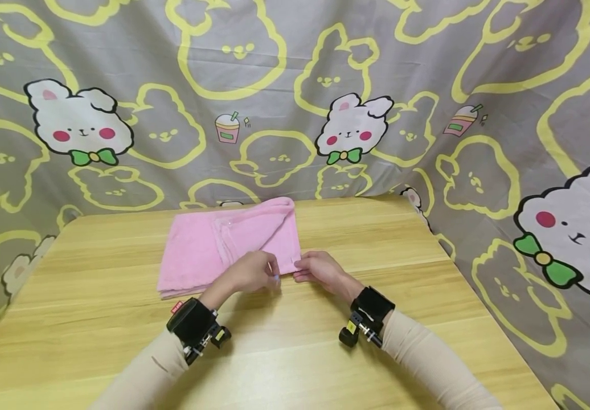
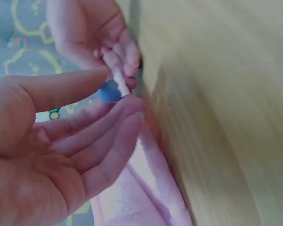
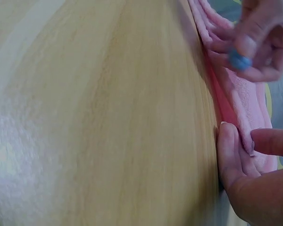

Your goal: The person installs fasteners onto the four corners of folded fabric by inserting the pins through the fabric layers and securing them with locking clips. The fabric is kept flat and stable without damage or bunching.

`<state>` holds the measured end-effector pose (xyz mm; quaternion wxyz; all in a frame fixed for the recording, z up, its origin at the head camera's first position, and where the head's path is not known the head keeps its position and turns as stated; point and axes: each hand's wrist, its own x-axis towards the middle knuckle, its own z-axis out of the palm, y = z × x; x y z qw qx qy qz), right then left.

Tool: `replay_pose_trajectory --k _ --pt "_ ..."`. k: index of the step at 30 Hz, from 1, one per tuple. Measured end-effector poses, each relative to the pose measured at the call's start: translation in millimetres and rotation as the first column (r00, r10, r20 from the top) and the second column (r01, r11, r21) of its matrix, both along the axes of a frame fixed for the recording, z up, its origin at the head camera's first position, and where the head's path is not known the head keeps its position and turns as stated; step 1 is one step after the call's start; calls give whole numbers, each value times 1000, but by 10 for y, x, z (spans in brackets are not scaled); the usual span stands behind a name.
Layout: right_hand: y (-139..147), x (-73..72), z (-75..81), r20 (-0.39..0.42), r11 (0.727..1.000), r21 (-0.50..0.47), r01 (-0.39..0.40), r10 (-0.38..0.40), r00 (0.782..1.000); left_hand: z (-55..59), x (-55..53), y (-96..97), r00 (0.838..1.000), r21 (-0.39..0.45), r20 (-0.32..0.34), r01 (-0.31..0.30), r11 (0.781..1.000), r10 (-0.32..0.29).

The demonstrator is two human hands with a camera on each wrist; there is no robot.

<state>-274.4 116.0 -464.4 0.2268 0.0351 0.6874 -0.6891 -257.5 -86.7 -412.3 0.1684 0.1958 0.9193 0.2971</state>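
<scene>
A pink towel (image 1: 189, 250), fluffy and folded, lies near the far side of the wooden table, with one flap turned back across its right part. At its near right corner my right hand (image 1: 320, 269) pinches the towel's edge between thumb and fingers. My left hand (image 1: 254, 272) is just left of that, over the near edge. Between its thumb and forefinger it pinches a small round blue thing (image 3: 239, 60), also visible in the left wrist view as a blue ball (image 2: 109, 91). What kind of thing this is, I cannot tell.
The wooden table (image 1: 285, 353) reaches back to a grey curtain (image 1: 269, 62) with yellow outlines and white rabbits. That curtain also hangs along the left and right sides. Black straps with small cameras (image 1: 218, 336) sit on both wrists.
</scene>
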Motion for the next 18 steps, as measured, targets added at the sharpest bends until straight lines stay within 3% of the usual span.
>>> replay_pose_trajectory --k 5,12,18 --pt "-4 -7 -1 3 1000 24 18 -18 1000 10 -119 51 994 96 -22 -101 990 103" --pt "-14 6 1 -17 999 43 -8 9 1000 -114 -232 119 970 216 -83 -204 955 226" --pt "-26 5 4 -25 997 74 -15 17 1000 -192 -260 146 966 251 -57 -230 940 252"
